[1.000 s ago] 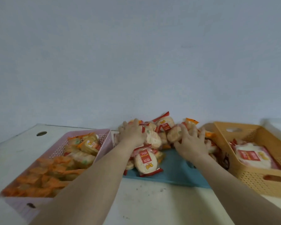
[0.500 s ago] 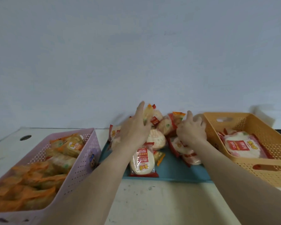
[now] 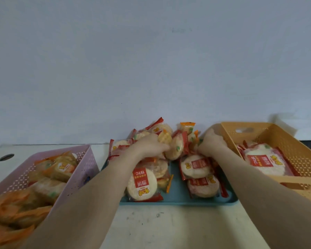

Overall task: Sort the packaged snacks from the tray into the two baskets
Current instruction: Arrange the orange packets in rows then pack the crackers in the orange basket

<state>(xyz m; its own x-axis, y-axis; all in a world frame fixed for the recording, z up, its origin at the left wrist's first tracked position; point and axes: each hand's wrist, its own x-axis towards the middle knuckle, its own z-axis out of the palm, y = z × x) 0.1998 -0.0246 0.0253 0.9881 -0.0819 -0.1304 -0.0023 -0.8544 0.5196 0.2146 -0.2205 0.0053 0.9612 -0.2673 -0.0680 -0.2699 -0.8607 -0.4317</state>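
A teal tray (image 3: 178, 201) holds a heap of packaged snacks: round white rice crackers in red wrappers (image 3: 142, 184) and yellowish ones in orange wrappers (image 3: 187, 125). My left hand (image 3: 148, 146) reaches into the back of the heap and grips a yellowish cracker packet (image 3: 164, 138). My right hand (image 3: 212, 141) sits at the heap's right side, against the orange basket (image 3: 258, 125), fingers curled down among the packets; what they hold is hidden. The pink basket (image 3: 75, 177) on the left holds several orange-wrapped packets (image 3: 59, 168). A red-wrapped packet (image 3: 264, 162) lies in the orange basket.
Everything stands on a white table (image 3: 169, 227) against a plain pale wall. A round cable hole (image 3: 6, 157) is in the table at the far left. Both baskets flank the tray closely, and both forearms cross its front edge.
My left hand dropped from raised above the heap into it and closed on a packet. My right hand shifted right, toward the orange basket's wall. The view tilted slightly.
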